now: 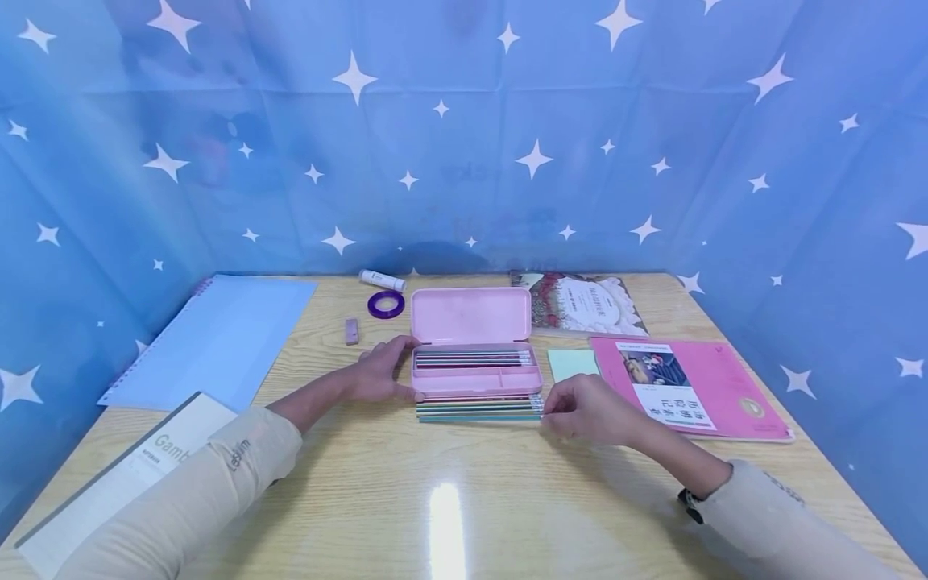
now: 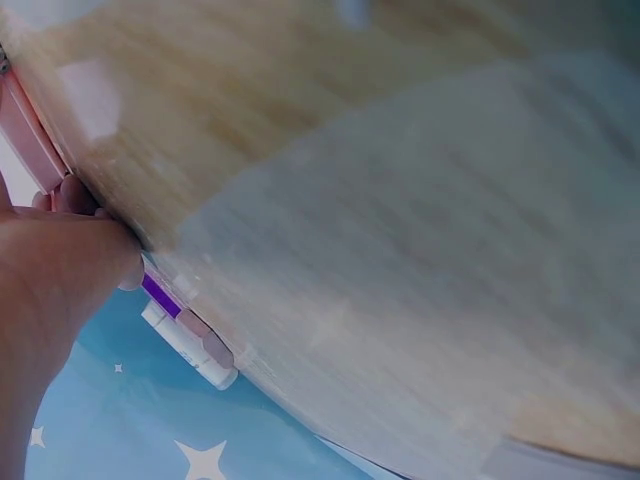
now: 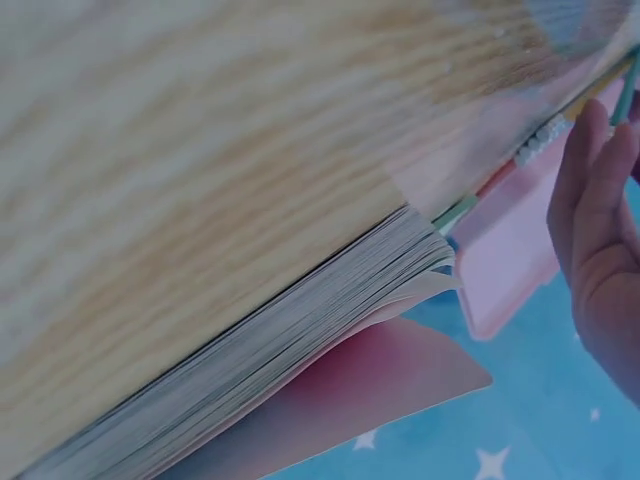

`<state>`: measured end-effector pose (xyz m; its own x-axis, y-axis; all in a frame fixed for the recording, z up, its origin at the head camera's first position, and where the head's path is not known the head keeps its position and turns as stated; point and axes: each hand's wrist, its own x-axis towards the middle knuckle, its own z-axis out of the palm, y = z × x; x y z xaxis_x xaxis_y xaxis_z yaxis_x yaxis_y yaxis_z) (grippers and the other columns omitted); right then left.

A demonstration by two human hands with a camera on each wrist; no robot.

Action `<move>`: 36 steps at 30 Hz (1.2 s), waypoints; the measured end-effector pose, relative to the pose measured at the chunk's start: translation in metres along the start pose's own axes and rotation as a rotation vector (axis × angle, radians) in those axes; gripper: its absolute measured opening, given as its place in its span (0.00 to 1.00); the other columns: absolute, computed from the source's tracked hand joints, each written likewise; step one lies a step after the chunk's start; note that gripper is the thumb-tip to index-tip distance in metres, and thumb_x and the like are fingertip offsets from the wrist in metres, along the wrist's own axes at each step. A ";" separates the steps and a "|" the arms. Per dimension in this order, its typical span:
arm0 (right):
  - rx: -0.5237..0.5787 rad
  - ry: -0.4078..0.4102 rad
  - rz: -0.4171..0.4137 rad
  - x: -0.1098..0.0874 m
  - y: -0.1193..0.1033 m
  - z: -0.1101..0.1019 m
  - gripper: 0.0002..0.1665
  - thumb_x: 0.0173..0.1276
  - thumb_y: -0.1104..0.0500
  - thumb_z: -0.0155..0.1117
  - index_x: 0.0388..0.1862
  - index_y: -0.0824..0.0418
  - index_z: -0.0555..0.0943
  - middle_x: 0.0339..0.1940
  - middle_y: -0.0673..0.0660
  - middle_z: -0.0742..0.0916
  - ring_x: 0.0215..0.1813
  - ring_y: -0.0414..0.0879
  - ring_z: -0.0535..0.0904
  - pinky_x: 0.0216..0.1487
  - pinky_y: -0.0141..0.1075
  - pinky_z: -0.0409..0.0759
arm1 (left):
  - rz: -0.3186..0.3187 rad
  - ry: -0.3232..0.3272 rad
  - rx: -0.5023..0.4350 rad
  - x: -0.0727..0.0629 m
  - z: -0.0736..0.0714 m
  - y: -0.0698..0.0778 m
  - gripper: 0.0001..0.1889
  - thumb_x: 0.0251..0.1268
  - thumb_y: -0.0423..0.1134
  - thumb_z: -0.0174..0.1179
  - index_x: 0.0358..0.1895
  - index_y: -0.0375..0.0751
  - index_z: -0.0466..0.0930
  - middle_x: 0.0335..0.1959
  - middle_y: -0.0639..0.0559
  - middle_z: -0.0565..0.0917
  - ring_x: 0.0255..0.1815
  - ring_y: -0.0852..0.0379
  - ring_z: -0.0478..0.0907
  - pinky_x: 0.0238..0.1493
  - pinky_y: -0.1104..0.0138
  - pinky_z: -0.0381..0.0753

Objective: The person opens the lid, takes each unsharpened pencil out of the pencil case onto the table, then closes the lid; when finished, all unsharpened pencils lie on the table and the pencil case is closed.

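A pink pencil case (image 1: 471, 318) stands with its lid up, several pencils (image 1: 471, 358) lying in its back compartment. My left hand (image 1: 377, 374) holds the case's left end, forefinger at the back corner and thumb by the front corner. In the left wrist view that hand (image 2: 60, 260) hides most of the case. More pencils lie in a row along the case's front side. My right hand (image 1: 590, 409) pinches the right end of the nearest one, a teal pencil (image 1: 478, 419); in the right wrist view, the teal pencil (image 3: 625, 95) shows at its fingertips.
Left of the case lie a purple tape roll (image 1: 386, 304), a white glue stick (image 1: 382, 280) and a small eraser (image 1: 351, 331). Green sticky notes (image 1: 573, 364), a pink book (image 1: 732, 383) and a patterned booklet (image 1: 587, 304) lie right. Notebooks (image 1: 217, 338) lie at far left.
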<state>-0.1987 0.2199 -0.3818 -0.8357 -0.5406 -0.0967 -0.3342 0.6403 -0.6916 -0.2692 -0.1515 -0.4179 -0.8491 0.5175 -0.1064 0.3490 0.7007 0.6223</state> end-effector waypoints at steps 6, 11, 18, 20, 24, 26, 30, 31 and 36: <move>-0.029 0.028 -0.012 0.002 0.002 0.005 0.04 0.63 0.65 0.70 0.29 0.58 0.85 0.21 0.50 0.84 0.24 0.38 0.74 0.25 0.31 0.75 | 0.001 0.003 -0.001 0.000 0.001 -0.001 0.48 0.51 0.59 0.72 0.72 0.45 0.58 0.71 0.46 0.66 0.70 0.44 0.60 0.68 0.42 0.54; -0.073 0.062 -0.012 0.006 0.002 0.009 0.05 0.62 0.67 0.70 0.28 0.59 0.84 0.20 0.48 0.83 0.24 0.38 0.74 0.25 0.31 0.75 | 0.002 0.004 0.009 0.001 0.001 -0.003 0.49 0.51 0.59 0.72 0.72 0.44 0.57 0.72 0.45 0.66 0.71 0.43 0.59 0.68 0.41 0.53; -0.123 0.092 0.046 0.009 0.000 0.011 0.06 0.63 0.65 0.71 0.27 0.57 0.84 0.20 0.46 0.81 0.24 0.39 0.73 0.25 0.30 0.74 | 0.006 0.008 0.008 0.002 0.001 -0.003 0.49 0.52 0.59 0.72 0.73 0.44 0.57 0.72 0.45 0.66 0.71 0.43 0.59 0.68 0.41 0.53; -0.130 0.095 0.043 0.010 0.000 0.011 0.06 0.63 0.64 0.71 0.27 0.57 0.83 0.20 0.46 0.81 0.24 0.39 0.72 0.25 0.30 0.73 | -0.001 0.006 0.011 0.001 0.001 -0.003 0.49 0.52 0.59 0.72 0.73 0.45 0.57 0.72 0.46 0.66 0.71 0.44 0.59 0.69 0.42 0.53; -0.136 0.108 0.036 0.011 0.000 0.013 0.07 0.61 0.65 0.72 0.27 0.58 0.83 0.21 0.46 0.81 0.24 0.39 0.72 0.24 0.30 0.74 | -0.007 0.002 0.009 0.001 0.000 -0.003 0.48 0.52 0.60 0.72 0.73 0.45 0.57 0.72 0.47 0.65 0.72 0.45 0.58 0.69 0.41 0.52; -0.140 0.117 0.040 0.012 0.000 0.014 0.07 0.61 0.65 0.72 0.26 0.58 0.83 0.21 0.46 0.81 0.24 0.39 0.72 0.24 0.30 0.74 | -0.007 -0.001 0.009 0.001 0.000 -0.003 0.48 0.52 0.60 0.72 0.73 0.46 0.57 0.72 0.47 0.65 0.72 0.45 0.59 0.69 0.41 0.52; -0.144 0.131 0.059 0.013 -0.001 0.015 0.08 0.60 0.66 0.72 0.25 0.58 0.82 0.21 0.46 0.81 0.24 0.39 0.73 0.24 0.30 0.74 | -0.011 -0.005 0.006 0.002 0.001 -0.003 0.49 0.52 0.60 0.72 0.73 0.46 0.57 0.72 0.48 0.65 0.72 0.46 0.58 0.70 0.42 0.51; -0.146 0.132 0.067 0.013 -0.001 0.015 0.09 0.60 0.66 0.72 0.24 0.57 0.82 0.20 0.46 0.81 0.24 0.39 0.73 0.24 0.31 0.73 | -0.011 -0.006 0.005 0.002 0.001 -0.003 0.49 0.52 0.60 0.72 0.73 0.46 0.57 0.72 0.48 0.65 0.72 0.46 0.58 0.70 0.42 0.51; -0.157 0.125 0.085 0.014 -0.002 0.015 0.09 0.60 0.66 0.72 0.24 0.57 0.82 0.20 0.46 0.80 0.24 0.39 0.72 0.24 0.31 0.73 | -0.007 -0.003 0.001 0.002 0.001 -0.004 0.49 0.52 0.60 0.72 0.73 0.46 0.57 0.72 0.48 0.65 0.72 0.46 0.58 0.70 0.42 0.51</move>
<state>-0.2027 0.2030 -0.3927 -0.9079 -0.4156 -0.0539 -0.3159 0.7633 -0.5636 -0.2716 -0.1524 -0.4215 -0.8503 0.5139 -0.1137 0.3430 0.7050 0.6208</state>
